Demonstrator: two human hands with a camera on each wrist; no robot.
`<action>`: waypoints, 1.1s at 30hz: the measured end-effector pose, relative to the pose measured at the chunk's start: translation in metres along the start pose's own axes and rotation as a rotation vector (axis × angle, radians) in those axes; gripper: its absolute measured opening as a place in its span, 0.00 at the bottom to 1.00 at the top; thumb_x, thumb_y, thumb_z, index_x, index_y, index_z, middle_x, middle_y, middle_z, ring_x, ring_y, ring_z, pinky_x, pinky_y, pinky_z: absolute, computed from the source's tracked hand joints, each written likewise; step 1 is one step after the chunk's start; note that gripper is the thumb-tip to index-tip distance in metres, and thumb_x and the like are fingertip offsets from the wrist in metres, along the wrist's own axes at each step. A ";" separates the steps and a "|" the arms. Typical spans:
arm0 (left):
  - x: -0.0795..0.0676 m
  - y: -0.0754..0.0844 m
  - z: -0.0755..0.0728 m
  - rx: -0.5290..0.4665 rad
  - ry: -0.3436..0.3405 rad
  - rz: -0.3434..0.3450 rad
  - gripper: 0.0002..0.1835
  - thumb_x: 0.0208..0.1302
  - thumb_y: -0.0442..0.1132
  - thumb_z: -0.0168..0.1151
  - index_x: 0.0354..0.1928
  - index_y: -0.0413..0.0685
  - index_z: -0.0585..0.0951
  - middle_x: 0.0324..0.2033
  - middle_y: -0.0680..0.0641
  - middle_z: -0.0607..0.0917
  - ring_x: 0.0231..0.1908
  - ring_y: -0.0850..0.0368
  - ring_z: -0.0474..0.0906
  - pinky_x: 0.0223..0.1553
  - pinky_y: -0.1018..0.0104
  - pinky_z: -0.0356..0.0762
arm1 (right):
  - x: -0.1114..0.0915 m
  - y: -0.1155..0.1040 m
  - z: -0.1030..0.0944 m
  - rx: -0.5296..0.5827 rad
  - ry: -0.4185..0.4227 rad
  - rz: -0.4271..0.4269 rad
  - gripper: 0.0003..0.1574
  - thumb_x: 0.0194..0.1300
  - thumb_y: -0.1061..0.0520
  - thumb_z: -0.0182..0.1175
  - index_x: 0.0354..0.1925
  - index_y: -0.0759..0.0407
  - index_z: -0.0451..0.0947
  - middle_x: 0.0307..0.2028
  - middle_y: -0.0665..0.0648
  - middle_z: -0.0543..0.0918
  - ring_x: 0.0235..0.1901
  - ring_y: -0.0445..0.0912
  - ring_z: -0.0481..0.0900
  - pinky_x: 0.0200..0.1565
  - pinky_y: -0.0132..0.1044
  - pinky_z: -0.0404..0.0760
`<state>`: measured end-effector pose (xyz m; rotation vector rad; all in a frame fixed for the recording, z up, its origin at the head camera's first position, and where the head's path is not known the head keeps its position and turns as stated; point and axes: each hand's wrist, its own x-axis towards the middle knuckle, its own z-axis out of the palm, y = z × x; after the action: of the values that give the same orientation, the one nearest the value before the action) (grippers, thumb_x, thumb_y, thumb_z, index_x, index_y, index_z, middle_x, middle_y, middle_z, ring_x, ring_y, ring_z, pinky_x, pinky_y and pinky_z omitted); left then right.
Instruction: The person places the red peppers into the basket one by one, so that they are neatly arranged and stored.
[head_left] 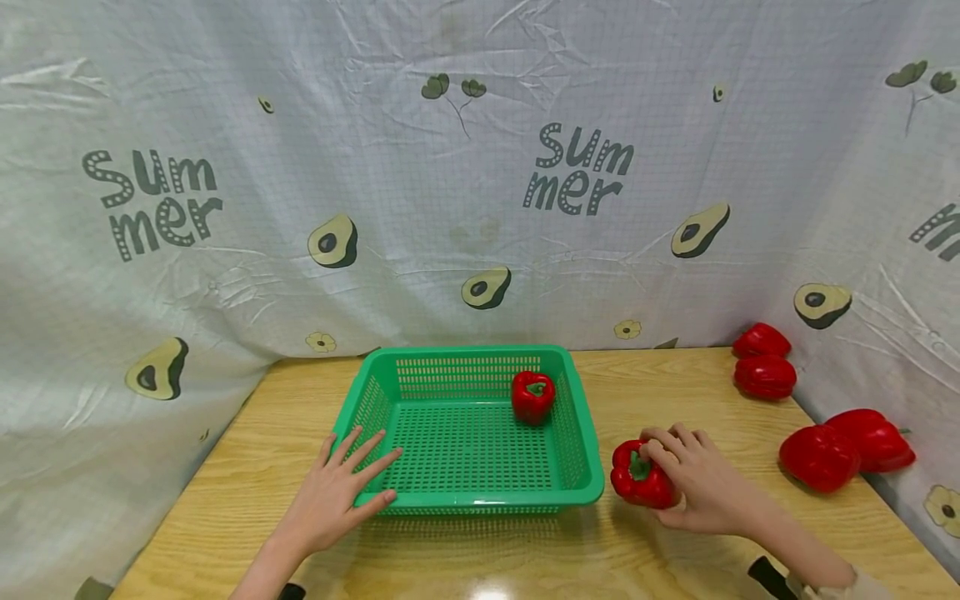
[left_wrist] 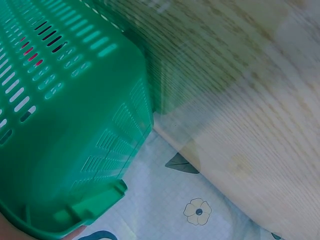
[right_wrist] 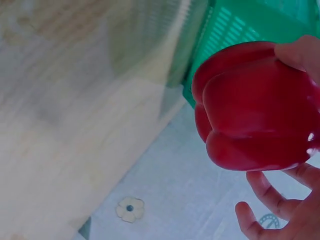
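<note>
A red bell pepper (head_left: 643, 477) with a green stem is gripped by my right hand (head_left: 693, 479), just right of the green plastic basket (head_left: 487, 500). In the right wrist view the same pepper (right_wrist: 255, 107) shows its lobed side, with the thumb on one side and fingers on the other. My left hand (head_left: 337, 492) rests with spread, straight fingers on the basket's left front rim. A second red pepper (head_left: 533, 397) lies inside the basket at the back right. The left wrist view shows the basket's slotted outer wall (left_wrist: 75, 110), with little of the hand visible.
On the right of the wooden table (head_left: 675, 392) lie two peppers at the back, one of them a ridged red pepper (head_left: 765, 377). Nearer are two more, including a round red pepper (head_left: 820, 458). A printed curtain (head_left: 420, 208) hangs behind and along both sides.
</note>
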<state>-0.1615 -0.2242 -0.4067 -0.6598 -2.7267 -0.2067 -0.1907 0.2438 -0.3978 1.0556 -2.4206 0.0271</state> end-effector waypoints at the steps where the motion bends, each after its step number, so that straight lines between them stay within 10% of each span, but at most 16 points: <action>1: 0.000 0.000 0.000 -0.001 -0.005 -0.001 0.28 0.57 0.60 0.51 0.60 0.63 0.69 0.61 0.46 0.69 0.63 0.37 0.57 0.59 0.38 0.49 | 0.002 0.000 -0.002 0.001 0.006 0.004 0.43 0.22 0.42 0.75 0.40 0.49 0.67 0.45 0.52 0.72 0.39 0.44 0.66 0.33 0.40 0.67; 18: 0.000 -0.001 0.002 0.012 0.037 0.017 0.27 0.58 0.61 0.49 0.59 0.64 0.70 0.60 0.46 0.70 0.62 0.37 0.59 0.58 0.38 0.50 | 0.030 0.009 -0.016 0.050 0.087 0.012 0.52 0.27 0.50 0.70 0.58 0.43 0.67 0.47 0.56 0.70 0.42 0.47 0.70 0.36 0.43 0.70; 33: 0.000 -0.003 0.004 0.015 0.022 0.010 0.27 0.57 0.59 0.52 0.59 0.64 0.70 0.61 0.47 0.69 0.62 0.38 0.57 0.60 0.40 0.48 | 0.053 0.007 -0.019 0.118 0.107 -0.035 0.44 0.31 0.52 0.68 0.53 0.45 0.69 0.49 0.60 0.68 0.45 0.51 0.70 0.38 0.49 0.73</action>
<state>-0.1638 -0.2256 -0.4107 -0.6634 -2.7008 -0.1894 -0.2179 0.2167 -0.3564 1.1185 -2.3273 0.2113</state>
